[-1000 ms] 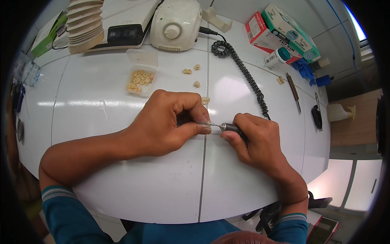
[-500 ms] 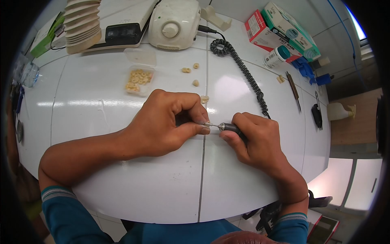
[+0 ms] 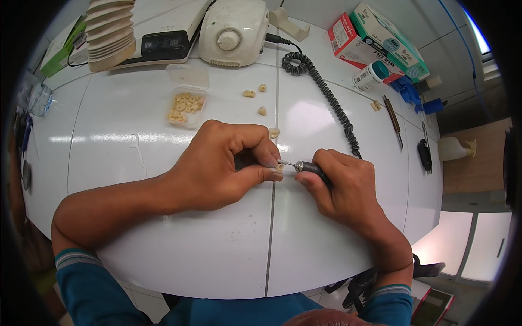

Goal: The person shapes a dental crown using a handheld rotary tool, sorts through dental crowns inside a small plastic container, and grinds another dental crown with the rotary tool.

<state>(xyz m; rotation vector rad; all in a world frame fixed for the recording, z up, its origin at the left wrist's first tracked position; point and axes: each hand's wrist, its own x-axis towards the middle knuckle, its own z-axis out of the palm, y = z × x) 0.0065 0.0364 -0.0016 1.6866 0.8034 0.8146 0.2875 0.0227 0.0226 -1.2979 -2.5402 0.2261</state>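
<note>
Between thumb and forefinger, my left hand [image 3: 228, 163] pinches a small cream dental crown [image 3: 280, 168], mostly covered by the fingertips. My right hand [image 3: 348, 182] is wrapped round a dark rotary handpiece [image 3: 312, 170] with a metal collar. Its thin bur points left and meets the crown's upper edge, or nearly so; I cannot tell if they touch. Just above my left fingertips another pale crown piece [image 3: 274, 132] lies on the table. Farther back are several more loose crowns [image 3: 262, 111].
An open clear plastic box [image 3: 187, 124] holds several crowns. Behind it stands a white control unit [image 3: 232, 35] with a coiled black cord [image 3: 325, 87]. To the right are mask boxes [image 3: 380, 43], a white bottle [image 3: 371, 76] and a brown-handled pointed tool [image 3: 392, 122].
The handpiece has shifted slightly right and its bur tip has moved up from the crown's middle to its upper edge. More of the crown shows. My left hand has barely moved.
</note>
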